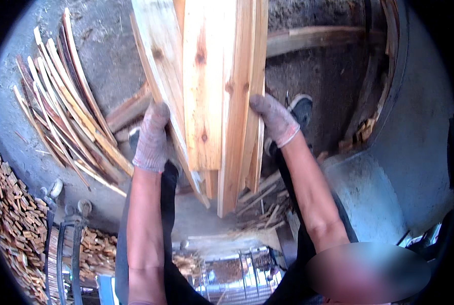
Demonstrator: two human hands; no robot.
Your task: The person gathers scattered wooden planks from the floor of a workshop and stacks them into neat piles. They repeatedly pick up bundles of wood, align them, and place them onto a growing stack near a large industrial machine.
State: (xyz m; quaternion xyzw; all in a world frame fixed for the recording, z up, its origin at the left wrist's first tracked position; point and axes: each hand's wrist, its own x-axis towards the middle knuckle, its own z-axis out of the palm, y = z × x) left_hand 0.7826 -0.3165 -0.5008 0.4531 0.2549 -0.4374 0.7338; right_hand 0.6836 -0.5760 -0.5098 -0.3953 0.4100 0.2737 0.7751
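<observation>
A bundle of several long wooden planks (202, 112) stretches from the top of the view down between my arms, their near ends uneven. The boards are pale yellow with dark knots. My left hand (153, 134), in a dirty knitted glove, grips the left edge of the bundle. Gloved the same way, my right hand (276, 119) clasps the opposite edge. Most of the fingers are hidden under or behind the boards. Beneath the bundle, a thicker timber (130, 109) shows by my left hand.
Long thin wood strips (69, 101) lie heaped on the floor at left. Stacked short wood pieces (16, 213) fill the lower left, next to a wheeled metal frame (66, 223). Another long timber (323, 40) lies at upper right. My shoe (301, 109) stands near my right hand.
</observation>
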